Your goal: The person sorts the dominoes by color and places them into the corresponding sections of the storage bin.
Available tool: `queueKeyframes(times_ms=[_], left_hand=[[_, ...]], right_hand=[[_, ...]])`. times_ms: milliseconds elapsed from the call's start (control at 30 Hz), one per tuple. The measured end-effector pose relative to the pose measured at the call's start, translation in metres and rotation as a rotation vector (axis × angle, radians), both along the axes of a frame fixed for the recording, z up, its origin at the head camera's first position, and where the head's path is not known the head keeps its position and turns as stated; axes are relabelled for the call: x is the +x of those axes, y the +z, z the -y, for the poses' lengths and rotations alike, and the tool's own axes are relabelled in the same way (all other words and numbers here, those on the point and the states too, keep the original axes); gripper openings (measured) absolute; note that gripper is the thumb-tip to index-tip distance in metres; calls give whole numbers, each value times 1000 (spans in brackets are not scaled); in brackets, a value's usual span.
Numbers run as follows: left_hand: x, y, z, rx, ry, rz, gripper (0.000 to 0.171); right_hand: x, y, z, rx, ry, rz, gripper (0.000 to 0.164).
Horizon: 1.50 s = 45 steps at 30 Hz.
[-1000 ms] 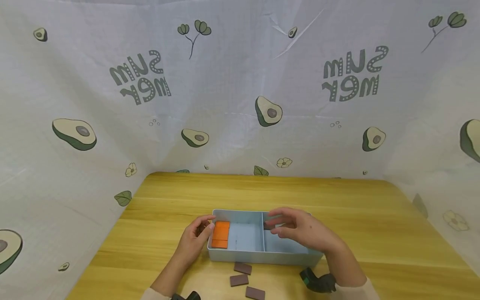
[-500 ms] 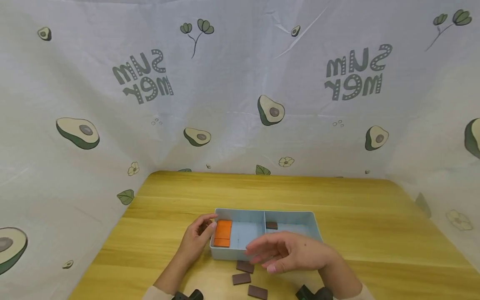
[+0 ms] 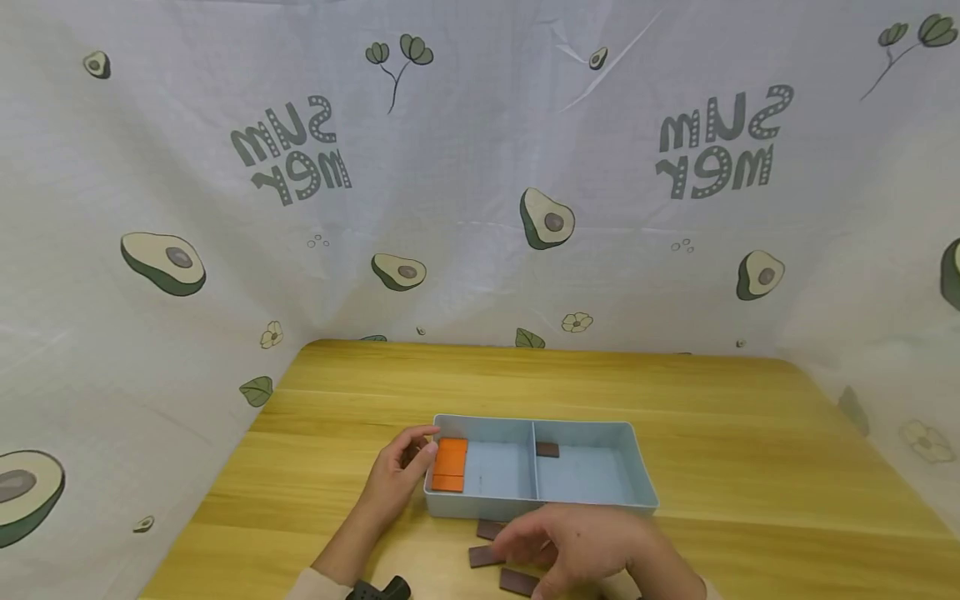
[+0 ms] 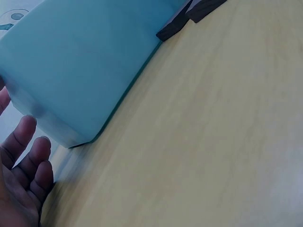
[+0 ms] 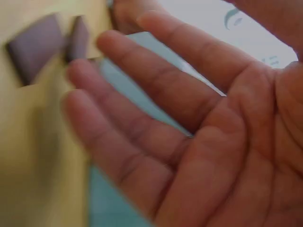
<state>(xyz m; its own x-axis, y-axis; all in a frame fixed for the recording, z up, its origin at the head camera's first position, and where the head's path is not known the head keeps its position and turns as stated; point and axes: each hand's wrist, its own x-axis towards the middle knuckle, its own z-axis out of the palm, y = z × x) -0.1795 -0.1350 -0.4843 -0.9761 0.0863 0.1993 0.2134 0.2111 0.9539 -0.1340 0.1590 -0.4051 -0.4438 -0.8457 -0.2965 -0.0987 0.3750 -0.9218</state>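
A light blue box [image 3: 480, 506] with one divider stands on the table. Its left compartment holds orange rectangular pieces [image 3: 450, 458]; one brown rectangular piece [image 3: 547, 450] lies in the right compartment by the divider. My left hand [image 3: 396, 471] stays at the box's left end, thumb and forefinger right at the rim, its other fingers relaxed beside the wall in the left wrist view. My right hand [image 3: 581, 546] hovers in front of the box over several loose brown pieces [image 3: 519, 581], partly covering them. In the right wrist view its fingers [image 5: 156, 90] are extended, with nothing held.
The wooden table [image 3: 360, 375] reaches back to a white curtain [image 3: 465, 167] printed with avocados, which also hangs along both sides. A black wrist device [image 3: 380, 589] sits on the left wrist.
My right hand has moved from above the box's right compartment toward me, down to the loose brown pieces. The left hand keeps its place at the box's left end.
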Motion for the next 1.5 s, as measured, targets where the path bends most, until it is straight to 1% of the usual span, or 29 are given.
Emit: queueKeyframes(times_ms=[33,100,267,400,500,633,867,1200,1300,1433,1500], left_hand=[[0,0,-1,1,-2,0,27],[0,1,-1,-3,-4,2,27],[0,3,0,-15,5,-3,26],[-1,4,2,-12,6,-10,25],[-1,3,3,-11,4,-11,26],[0,1,2,-9,6,-4,26],[-1,1,0,-8,6,-4,26],[1,2,0,-8,13,21,26],[1,2,0,-7,11,25,26],[1,3,0,-6,10,24,26],[1,3,0,-8,11,24,26]], right_hand=[[2,-4,-1,-5,-13,-16,46],[9,-12,-4,-18,-61,-17,42],[23,-31,-6,-30,-219,-24,31],[24,-39,-3,-25,-268,-146,31],[23,-42,-1,-17,-273,-187,31],[22,-42,1,0,-272,-179,28],[22,-43,-1,-19,-251,-198,26],[22,-42,0,5,-226,-232,29],[22,-42,0,-6,-215,-253,29],[22,-41,0,-31,-193,-315,29],[23,-40,-1,-53,-189,-312,28]])
